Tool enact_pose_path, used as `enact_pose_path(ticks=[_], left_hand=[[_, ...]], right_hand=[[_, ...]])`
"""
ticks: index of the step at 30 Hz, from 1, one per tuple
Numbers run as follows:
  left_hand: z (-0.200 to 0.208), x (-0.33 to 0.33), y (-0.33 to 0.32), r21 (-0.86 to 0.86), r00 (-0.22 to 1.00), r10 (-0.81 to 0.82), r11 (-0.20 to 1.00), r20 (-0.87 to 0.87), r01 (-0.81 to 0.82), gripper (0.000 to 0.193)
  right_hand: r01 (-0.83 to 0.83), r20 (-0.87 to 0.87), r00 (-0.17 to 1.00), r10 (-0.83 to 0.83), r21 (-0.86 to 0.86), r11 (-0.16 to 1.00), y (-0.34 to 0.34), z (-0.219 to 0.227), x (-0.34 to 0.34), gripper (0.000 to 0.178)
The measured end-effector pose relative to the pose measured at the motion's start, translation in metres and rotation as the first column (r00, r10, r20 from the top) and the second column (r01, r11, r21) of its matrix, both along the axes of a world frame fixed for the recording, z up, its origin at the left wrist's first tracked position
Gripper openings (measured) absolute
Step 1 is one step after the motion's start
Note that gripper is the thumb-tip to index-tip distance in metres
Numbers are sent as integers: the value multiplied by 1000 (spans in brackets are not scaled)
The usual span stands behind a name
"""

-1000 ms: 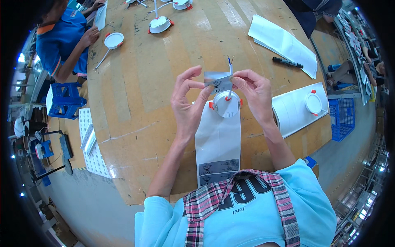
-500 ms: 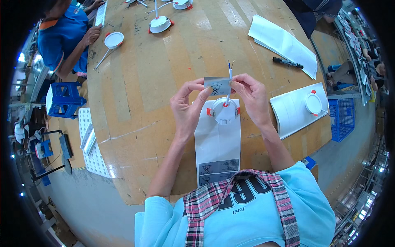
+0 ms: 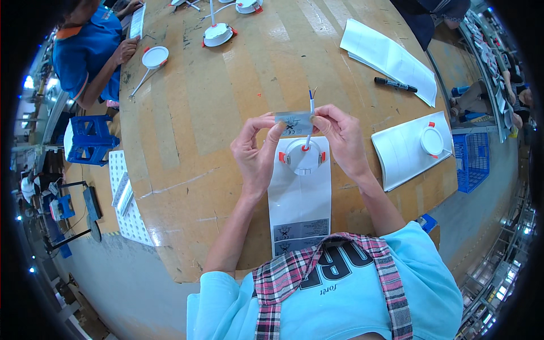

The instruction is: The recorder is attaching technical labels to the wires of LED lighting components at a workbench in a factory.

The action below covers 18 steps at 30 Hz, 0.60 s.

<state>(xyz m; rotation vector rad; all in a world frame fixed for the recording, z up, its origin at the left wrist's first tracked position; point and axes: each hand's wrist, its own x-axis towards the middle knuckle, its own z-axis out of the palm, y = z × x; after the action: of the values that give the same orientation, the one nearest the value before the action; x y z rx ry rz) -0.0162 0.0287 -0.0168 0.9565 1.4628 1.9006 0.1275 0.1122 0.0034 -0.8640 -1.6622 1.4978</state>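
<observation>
Silvery and nearly level, the label (image 3: 293, 123) has lost its earlier tilt, and the white lamp (image 3: 303, 163) has slid along the paper sheet (image 3: 300, 198); alignment with the cable (image 3: 312, 106) looks better. The left hand (image 3: 253, 152) pinches the label's left end, the right hand (image 3: 341, 139) its cable end, just beyond the lamp. Counted: one held label, one marker (image 3: 395, 85), at least five lamps.

Tabletop (image 3: 195, 130) lies free beside the left hand (image 3: 254, 158); sheets (image 3: 396, 156) obstruct rightward.
</observation>
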Motion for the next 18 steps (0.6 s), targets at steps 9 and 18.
enact_pose_path(ticks=[9, 18], left_hand=[[2, 4, 1, 8, 994, 65, 998, -85, -64, 11], [2, 4, -1, 50, 978, 114, 993, -176, -107, 10]], right_hand=[[23, 17, 1000, -24, 64, 998, -4, 0, -1, 16], [-4, 40, 999, 0, 114, 993, -6, 0, -2, 17]])
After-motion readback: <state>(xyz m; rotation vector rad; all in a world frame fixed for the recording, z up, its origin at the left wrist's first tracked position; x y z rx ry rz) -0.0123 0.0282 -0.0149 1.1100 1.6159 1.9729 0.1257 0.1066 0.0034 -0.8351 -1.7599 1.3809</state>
